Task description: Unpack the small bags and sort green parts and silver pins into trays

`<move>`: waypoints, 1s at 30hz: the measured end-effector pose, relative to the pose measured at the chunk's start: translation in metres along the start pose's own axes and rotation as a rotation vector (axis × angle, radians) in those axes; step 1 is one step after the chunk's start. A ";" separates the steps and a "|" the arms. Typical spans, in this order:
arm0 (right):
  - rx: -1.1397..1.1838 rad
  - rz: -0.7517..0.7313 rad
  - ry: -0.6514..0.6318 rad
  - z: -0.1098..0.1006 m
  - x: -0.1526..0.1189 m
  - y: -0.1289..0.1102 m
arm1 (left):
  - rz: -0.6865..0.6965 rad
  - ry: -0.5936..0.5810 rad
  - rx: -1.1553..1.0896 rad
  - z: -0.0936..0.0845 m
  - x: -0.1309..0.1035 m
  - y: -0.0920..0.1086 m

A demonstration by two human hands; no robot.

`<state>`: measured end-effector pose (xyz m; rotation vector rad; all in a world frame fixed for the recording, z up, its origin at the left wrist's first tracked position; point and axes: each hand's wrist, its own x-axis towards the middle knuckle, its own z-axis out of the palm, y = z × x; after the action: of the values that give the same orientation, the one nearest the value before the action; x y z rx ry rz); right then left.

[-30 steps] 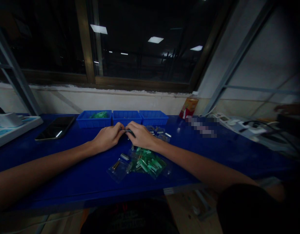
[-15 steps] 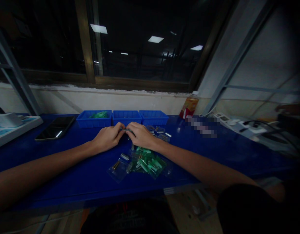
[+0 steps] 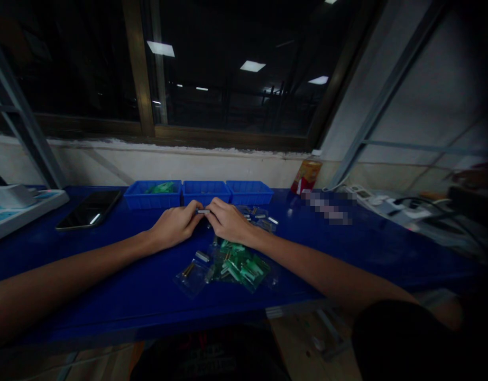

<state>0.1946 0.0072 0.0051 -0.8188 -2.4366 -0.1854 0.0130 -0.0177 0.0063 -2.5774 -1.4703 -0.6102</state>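
Between my two hands is a small silvery metal piece (image 3: 203,211), held level at its ends just in front of the blue bins. My left hand (image 3: 177,223) pinches its left end with thumb and forefinger. The fingers of my right hand (image 3: 228,219) close on its right end. Nearer to me on the blue table lies a heap of green plastic pieces (image 3: 244,264), some in clear bags. Beside the heap are a clear bag with brass-coloured pins (image 3: 188,270) and a loose silvery piece (image 3: 202,256). More small silvery parts (image 3: 273,220) lie right of my right hand.
Three blue bins stand at the back: the left bin (image 3: 152,200) holds green pieces, then a middle bin (image 3: 204,188) and a right bin (image 3: 249,197). A phone (image 3: 89,210) and a power strip (image 3: 41,203) lie left. A drink bottle (image 3: 306,177) stands back right, near plugs and cables (image 3: 414,211).
The piece between my fingers has turned, so that its bright silvery side now shows where it looked thin and greenish before. My hands have barely moved.
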 end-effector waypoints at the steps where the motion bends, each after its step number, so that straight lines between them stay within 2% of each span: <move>1: -0.010 -0.004 -0.007 0.000 0.000 0.001 | 0.005 -0.004 0.004 0.000 0.000 0.000; 12: 0.013 -0.052 0.054 -0.001 0.002 0.001 | -0.026 -0.044 0.078 -0.001 0.001 0.000; 19: -0.056 -0.034 0.034 -0.001 0.001 0.000 | -0.017 -0.040 0.067 -0.001 0.001 0.000; 30: -0.017 -0.014 0.030 0.000 0.002 0.001 | -0.026 -0.033 0.101 -0.002 0.000 0.003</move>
<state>0.1938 0.0091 0.0066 -0.8009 -2.4164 -0.2223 0.0149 -0.0199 0.0085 -2.5072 -1.5054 -0.4850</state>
